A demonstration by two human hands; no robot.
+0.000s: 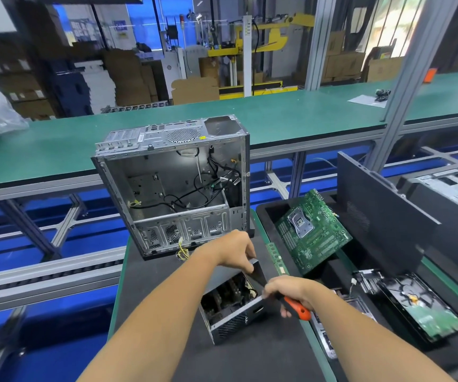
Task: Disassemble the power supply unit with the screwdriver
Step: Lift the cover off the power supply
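Orange-handled screwdriver (295, 307) gripped in the right hand (288, 292) should stay square while the left hand (234, 250) pinches the power supply unit's (232, 304) raised cover (258, 272) steady.

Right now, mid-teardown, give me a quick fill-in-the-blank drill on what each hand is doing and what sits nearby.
1. The right hand grips a screwdriver with an ____ handle.
2. The left hand holds the power supply unit's lifted ____.
3. Behind the unit stands an opened computer ____.
4. The green motherboard lies in a tray on the person's ____ side.

Missing words: orange; cover; case; right
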